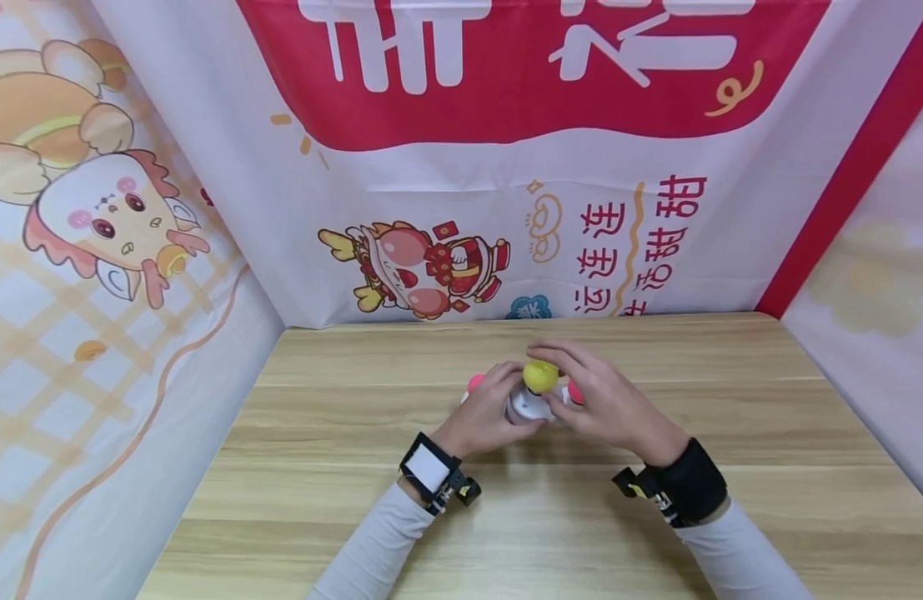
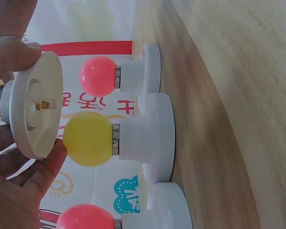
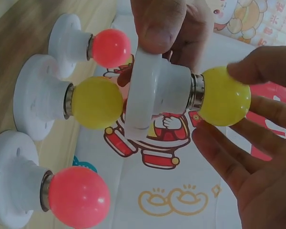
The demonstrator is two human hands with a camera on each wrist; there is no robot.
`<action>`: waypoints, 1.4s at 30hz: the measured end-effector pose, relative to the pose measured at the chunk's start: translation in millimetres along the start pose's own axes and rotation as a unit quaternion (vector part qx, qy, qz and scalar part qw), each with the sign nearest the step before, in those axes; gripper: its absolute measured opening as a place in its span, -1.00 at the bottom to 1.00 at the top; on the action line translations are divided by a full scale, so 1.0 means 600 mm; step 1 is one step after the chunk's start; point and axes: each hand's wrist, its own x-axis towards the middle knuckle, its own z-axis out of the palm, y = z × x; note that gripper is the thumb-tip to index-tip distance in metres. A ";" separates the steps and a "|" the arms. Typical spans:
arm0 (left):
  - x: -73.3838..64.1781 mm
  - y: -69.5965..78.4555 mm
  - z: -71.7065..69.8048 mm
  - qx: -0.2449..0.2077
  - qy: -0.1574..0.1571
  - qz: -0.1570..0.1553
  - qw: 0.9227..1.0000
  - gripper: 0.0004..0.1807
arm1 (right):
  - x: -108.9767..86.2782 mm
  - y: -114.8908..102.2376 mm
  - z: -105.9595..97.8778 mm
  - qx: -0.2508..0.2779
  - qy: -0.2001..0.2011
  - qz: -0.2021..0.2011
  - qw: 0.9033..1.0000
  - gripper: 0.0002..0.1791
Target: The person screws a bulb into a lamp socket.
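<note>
My left hand (image 1: 491, 417) grips a round white lamp holder (image 3: 174, 88) by its base, lifted off the table. Two small brass-coloured contacts show on its underside in the left wrist view. A yellow bulb (image 1: 540, 377) with a silver metal collar sits in the holder's socket. My right hand (image 1: 599, 400) has its thumb on the bulb's glass, with the fingers around the bulb's far side. How far the bulb is screwed in cannot be told.
Behind the hands, three white lamp holders stand in a row on the wooden table (image 1: 341, 467). They carry a pink bulb (image 3: 80, 196), a yellow bulb (image 3: 96, 102) and another pink bulb (image 3: 112, 47). A printed cloth (image 1: 431, 175) hangs along the table's back edge.
</note>
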 end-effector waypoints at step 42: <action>-0.005 0.006 -0.001 0.005 0.009 0.002 1.000 -0.24 | -0.004 0.000 -0.005 -0.022 0.004 -0.012 1.000 -0.36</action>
